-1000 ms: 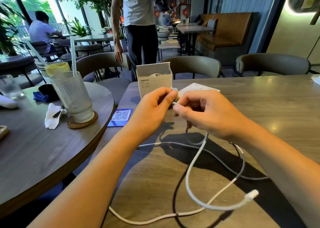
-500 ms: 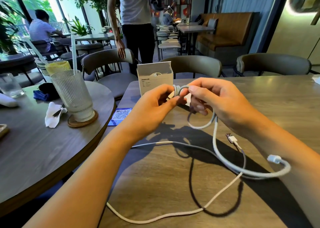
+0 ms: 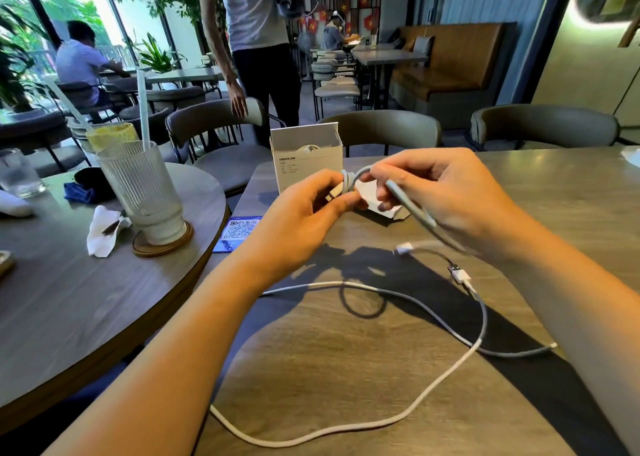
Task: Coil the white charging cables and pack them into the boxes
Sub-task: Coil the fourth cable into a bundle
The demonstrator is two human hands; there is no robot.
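My left hand (image 3: 311, 210) pinches a small coil of white charging cable (image 3: 348, 183) together with its plug, held above the wooden table (image 3: 346, 369). My right hand (image 3: 440, 196) grips the same cable a little further along, and the strand runs down and right from its fingers. The free end with a white connector (image 3: 403, 248) hangs just above the table. A second white cable (image 3: 381, 421) with a USB plug (image 3: 457, 273) lies in loose loops in front of me. An open white box (image 3: 306, 159) stands upright behind my hands, with something white inside.
A flat white box piece (image 3: 381, 206) lies under my hands. A blue QR card (image 3: 239, 230) sits at the table's left edge. The round table to the left carries a ribbed glass (image 3: 142, 192) on a coaster and a crumpled napkin (image 3: 102, 227). Chairs and a standing person (image 3: 256, 40) are behind.
My right hand has carried the cable round for another turn and come back to the right. The trailing connector end has been drawn up from the right toward my hands.
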